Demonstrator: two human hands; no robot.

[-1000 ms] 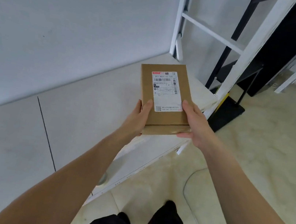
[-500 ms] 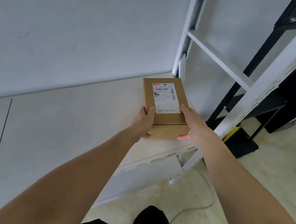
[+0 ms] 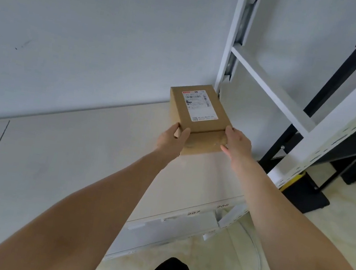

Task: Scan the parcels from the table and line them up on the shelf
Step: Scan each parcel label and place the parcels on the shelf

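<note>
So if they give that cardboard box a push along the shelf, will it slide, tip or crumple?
The box looks stiff: its edges are crisp and it keeps its shape between the left hand and right hand. It lies on a broad face, low and flat, so it should slide on the smooth shelf rather than tip. It is probably fairly light, though weight cannot be seen.
</note>
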